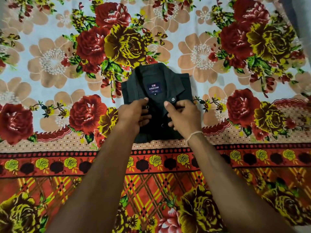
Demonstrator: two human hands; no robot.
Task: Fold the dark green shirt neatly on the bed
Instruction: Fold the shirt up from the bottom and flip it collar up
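The dark green shirt [156, 76] lies on the bed as a compact folded rectangle, collar away from me, with a blue "ARROW" label showing inside the neck. My left hand [133, 113] pinches the left front edge beside a snap button, thumb on top and fingers curled under. My right hand [182, 116] pinches the right front edge just below the collar point, its fingers tucked under the cloth. Both hands sit over the shirt's lower half and hide part of the placket.
A floral bedsheet [53, 61] with red and yellow roses covers the whole bed, with a patterned red border band [67, 163] near me. A thin thread band circles my right wrist [193, 134]. A grey strip [303, 17] shows at the far right.
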